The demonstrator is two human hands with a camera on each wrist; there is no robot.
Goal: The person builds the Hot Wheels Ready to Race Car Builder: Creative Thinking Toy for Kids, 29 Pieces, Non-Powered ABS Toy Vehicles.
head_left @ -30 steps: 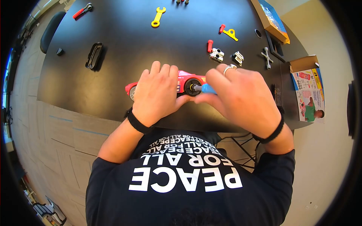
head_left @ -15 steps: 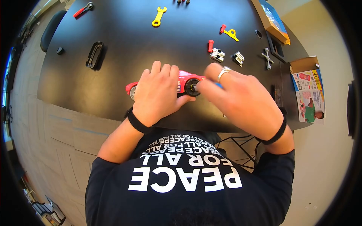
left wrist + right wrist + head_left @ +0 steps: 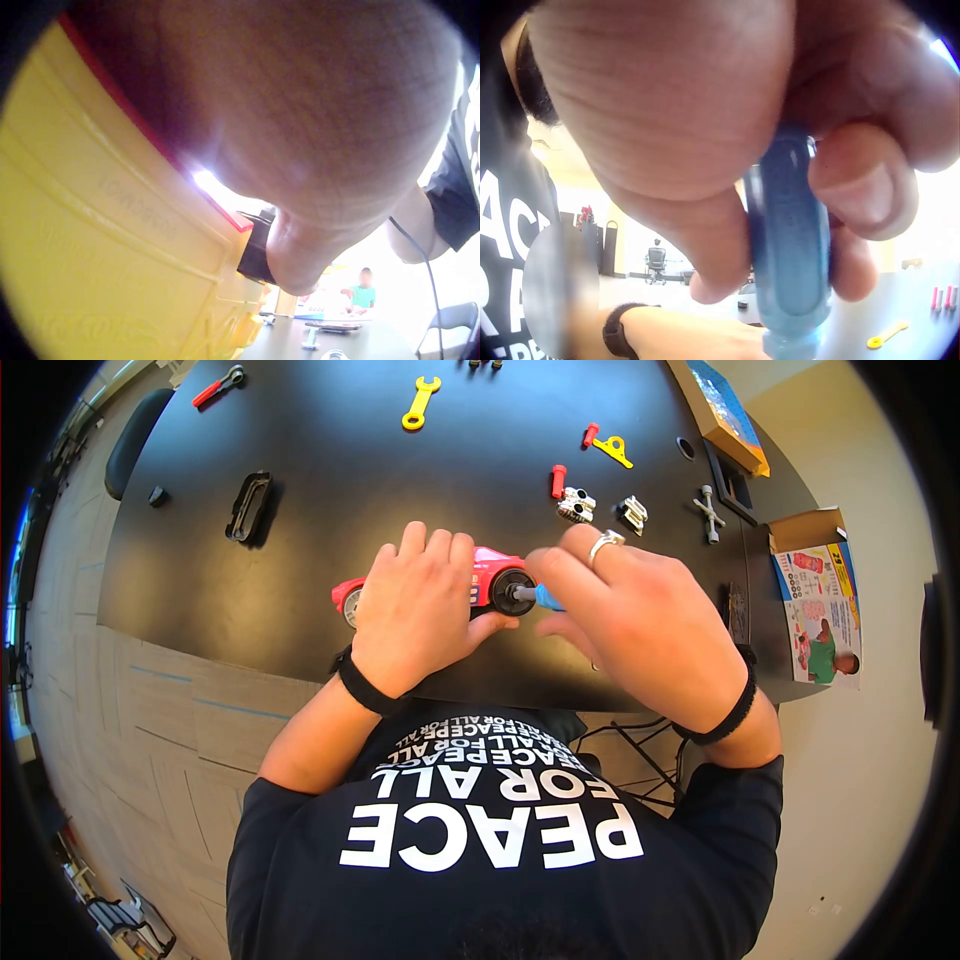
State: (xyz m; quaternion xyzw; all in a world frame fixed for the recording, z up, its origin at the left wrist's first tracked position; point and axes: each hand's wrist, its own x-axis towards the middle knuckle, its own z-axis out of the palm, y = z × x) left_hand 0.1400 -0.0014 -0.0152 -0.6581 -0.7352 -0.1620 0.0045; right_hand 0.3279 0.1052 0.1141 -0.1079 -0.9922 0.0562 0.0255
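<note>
Red toy car [image 3: 488, 569] is at centre frame, gripped by the left hand [image 3: 415, 605]; the right hand [image 3: 645, 600] grips a blue screwdriver [image 3: 547, 597] at its wheel [image 3: 499, 598]. Right edge: open carton [image 3: 828, 595], contents hidden.

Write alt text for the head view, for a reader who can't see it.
A person's left hand grips a red toy car while the right hand holds a blue-handled tool, its grey shaft at the middle of a black wheel. Beyond them, a yellow wrench and silver parts lie on a dark table.

Yellow panel [image 3: 112, 217] (red-edged), black wheel [image 3: 256, 253]
</note>
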